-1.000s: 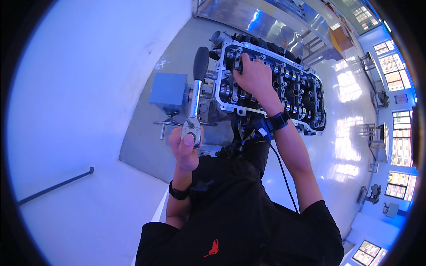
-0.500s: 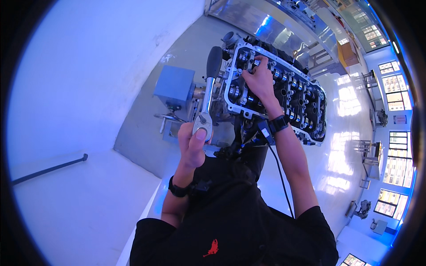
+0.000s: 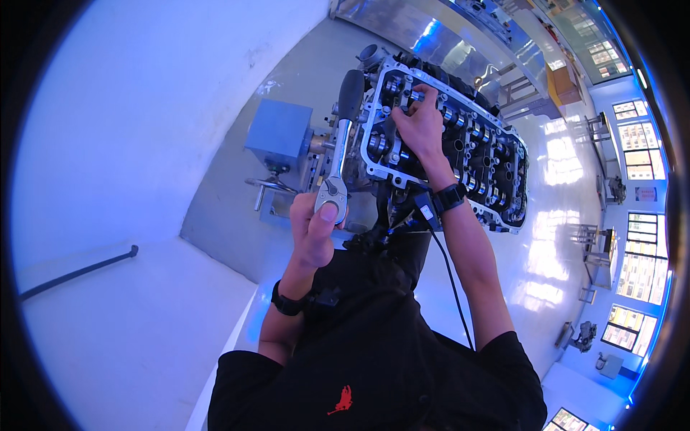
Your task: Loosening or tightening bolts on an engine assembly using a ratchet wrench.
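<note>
My left hand (image 3: 314, 233) is closed around the head of a ratchet wrench (image 3: 341, 154), thumb on the round metal head. The wrench's dark handle points away from me, beside the near-left corner of an engine cylinder head (image 3: 451, 154). My right hand (image 3: 422, 129) reaches into the open top of the cylinder head at its left end. Its thumb and index finger are bent around a small part among the camshafts (image 3: 449, 116); the fingers hide what they grip. Shiny cam lobes and bolts show to the right of this hand.
A blue-grey metal box (image 3: 279, 135) with a hand crank (image 3: 269, 188) stands left of the engine. Beyond lies a steel workbench (image 3: 431, 36). A black cable (image 3: 454, 284) hangs from my right wrist. A white wall (image 3: 144, 108) rises at left.
The wrench and my left hand have shifted very slightly. In the engine, my right thumb and index finger have moved a little; the view has tilted slightly.
</note>
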`<action>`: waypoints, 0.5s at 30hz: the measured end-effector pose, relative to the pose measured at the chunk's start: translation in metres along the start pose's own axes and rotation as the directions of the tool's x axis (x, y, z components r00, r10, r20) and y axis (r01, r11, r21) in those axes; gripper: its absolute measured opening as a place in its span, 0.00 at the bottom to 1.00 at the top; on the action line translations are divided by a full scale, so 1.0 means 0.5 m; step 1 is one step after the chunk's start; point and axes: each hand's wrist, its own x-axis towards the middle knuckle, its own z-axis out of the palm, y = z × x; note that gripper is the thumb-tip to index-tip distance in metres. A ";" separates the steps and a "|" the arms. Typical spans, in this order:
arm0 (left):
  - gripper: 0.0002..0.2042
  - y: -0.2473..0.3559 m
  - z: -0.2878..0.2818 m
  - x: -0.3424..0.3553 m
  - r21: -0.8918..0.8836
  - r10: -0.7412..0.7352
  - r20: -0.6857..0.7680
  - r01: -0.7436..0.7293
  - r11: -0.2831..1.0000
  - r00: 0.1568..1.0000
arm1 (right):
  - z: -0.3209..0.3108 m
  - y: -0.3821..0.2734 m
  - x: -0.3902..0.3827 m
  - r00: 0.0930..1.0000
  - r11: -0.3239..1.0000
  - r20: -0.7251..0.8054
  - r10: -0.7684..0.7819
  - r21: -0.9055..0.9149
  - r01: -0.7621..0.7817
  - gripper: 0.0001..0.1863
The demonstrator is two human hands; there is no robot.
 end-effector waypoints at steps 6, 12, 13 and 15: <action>0.24 -0.002 -0.004 0.000 -0.028 -0.025 0.003 0.025 0.999 1.000 | -0.009 -0.002 0.001 1.000 1.000 0.021 -0.008 -0.014 0.008 0.30; 0.24 0.000 -0.009 0.007 -0.027 -0.041 -0.007 0.041 0.999 0.999 | -0.024 0.008 0.022 0.985 0.977 0.167 -0.046 -0.198 0.079 0.25; 0.23 0.000 -0.008 0.007 -0.040 -0.056 -0.023 0.055 0.998 0.998 | -0.028 0.007 0.034 0.984 0.977 0.170 -0.050 -0.197 0.083 0.25; 0.23 0.000 -0.010 0.007 -0.052 -0.069 -0.046 0.066 0.996 0.997 | -0.032 0.000 0.069 0.990 0.963 0.126 -0.063 -0.252 0.094 0.22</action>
